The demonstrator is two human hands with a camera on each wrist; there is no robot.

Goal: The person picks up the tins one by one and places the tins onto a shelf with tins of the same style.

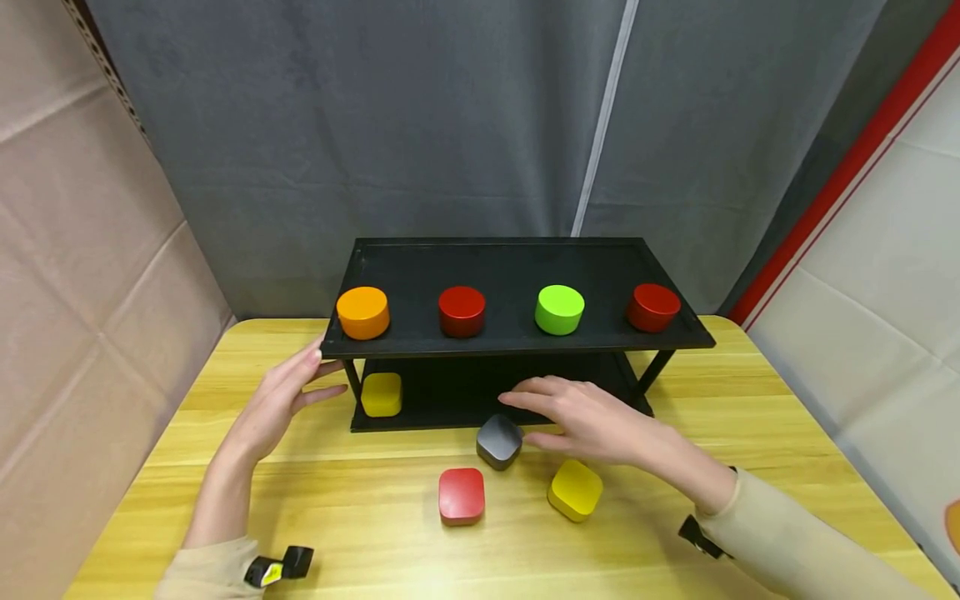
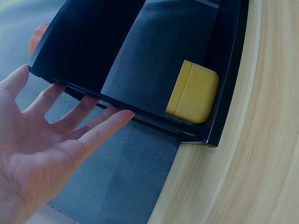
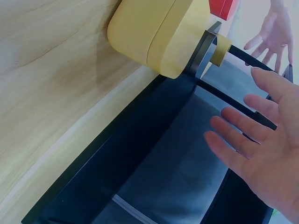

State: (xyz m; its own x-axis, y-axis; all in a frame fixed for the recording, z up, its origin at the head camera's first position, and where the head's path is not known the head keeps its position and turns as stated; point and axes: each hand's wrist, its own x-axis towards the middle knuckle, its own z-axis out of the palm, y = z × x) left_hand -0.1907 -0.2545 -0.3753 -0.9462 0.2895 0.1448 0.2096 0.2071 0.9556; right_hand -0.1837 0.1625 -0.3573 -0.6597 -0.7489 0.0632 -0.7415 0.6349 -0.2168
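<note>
A black two-tier shelf (image 1: 495, 267) stands on the table. At its left end, my left hand (image 1: 273, 408) reaches up with extended fingers, the thumb side by the upper tier's corner; in the left wrist view the fingertips (image 2: 126, 116) lie along the shelf's side. My right hand (image 1: 581, 417) hovers in front of the lower tier, its fingers loosely extended, holding nothing. Just below its fingertips is a dark grey rounded-square block (image 1: 499, 442), in front of the shelf's edge. A yellow rounded-square block (image 1: 381, 394) sits on the lower tier's left end.
Red (image 1: 461, 496) and yellow (image 1: 575, 492) rounded-square blocks lie on the wooden table (image 1: 360, 533). Along the upper tier stand round blocks: orange (image 1: 363, 313), red (image 1: 461, 312), green (image 1: 559, 310) and another red (image 1: 653, 307). A grey curtain (image 1: 450, 125) hangs behind.
</note>
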